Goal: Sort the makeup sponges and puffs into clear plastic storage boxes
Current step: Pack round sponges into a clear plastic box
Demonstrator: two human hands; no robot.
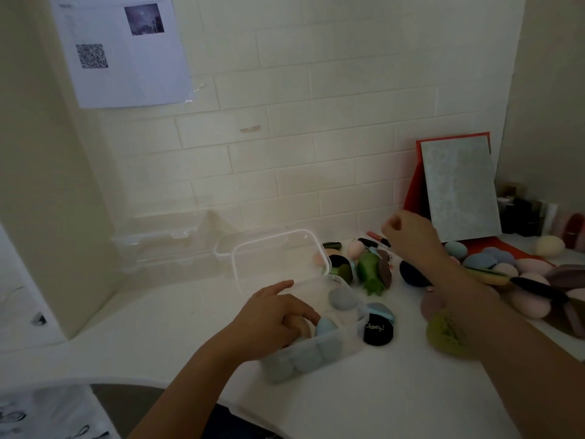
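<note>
dim, flat indoor light | soft focus throughout | wide-angle bowing at edges

I log: storage box (274, 246) sits mid-counter (348, 403), sponges (326, 329) in its near end. Heap of puffs (530, 307) lies right of it. Framed board (459, 188) leans on the wall (316, 122) behind the heap. Stacked boxes (158, 243) sit behind-left.

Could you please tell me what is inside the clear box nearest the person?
The clear box holds several blue sponges at its near end, a grey-blue sponge behind them and a beige puff. The left hand covers most of that puff and anything under it.
</note>
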